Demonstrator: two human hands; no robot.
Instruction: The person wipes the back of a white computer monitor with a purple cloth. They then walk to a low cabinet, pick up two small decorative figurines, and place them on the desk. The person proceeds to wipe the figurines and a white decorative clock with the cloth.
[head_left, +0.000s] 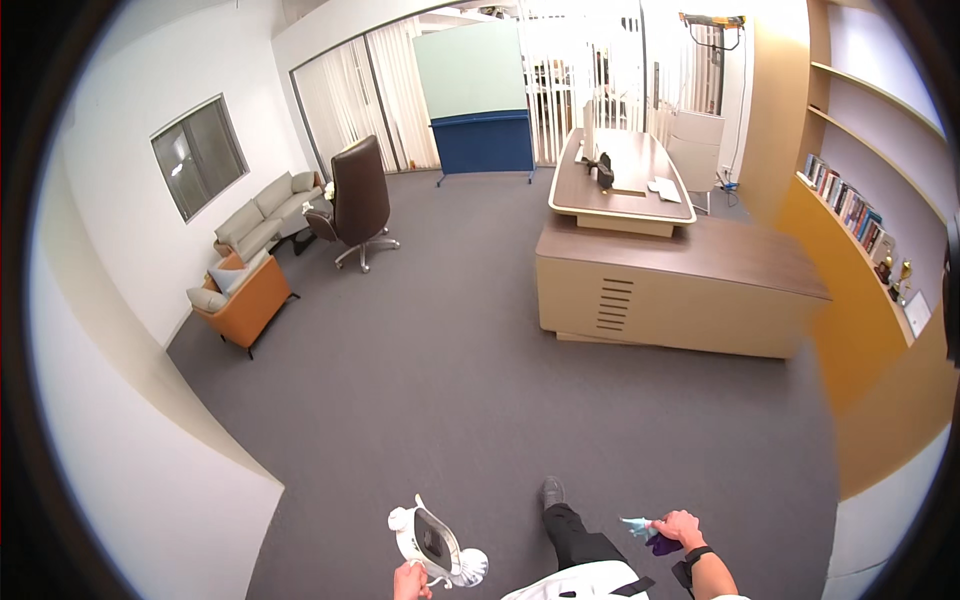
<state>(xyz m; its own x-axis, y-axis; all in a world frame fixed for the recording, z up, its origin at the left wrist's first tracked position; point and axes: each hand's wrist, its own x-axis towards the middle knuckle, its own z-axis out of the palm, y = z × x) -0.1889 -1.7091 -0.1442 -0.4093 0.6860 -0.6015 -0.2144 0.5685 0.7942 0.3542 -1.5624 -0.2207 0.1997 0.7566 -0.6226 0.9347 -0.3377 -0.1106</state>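
Note:
At the bottom edge, my left hand (411, 581) grips a white ornamental vessel (406, 538) by its near side. The vessel has scrolled edges, a shell-like fluted end and a dark oval middle; its exact kind is unclear. Farther right, my right hand (682, 527) has its fingers closed on a light-blue cloth-like item (637, 526). A dark purple piece of fabric (663, 546) hangs below the same hand. Both hands are held above the grey carpet (450, 405), apart from each other, on either side of my dark-trousered leg (574, 536).
Ahead on the right stands a large desk (667, 300) with a dark headset-like device (602, 171) on top. Curved shelves (862, 214) hold books and trophies. To the left are an orange armchair (251, 307), a grey sofa (259, 217) and an office chair (360, 191). A wall corner (247, 495) juts in nearby.

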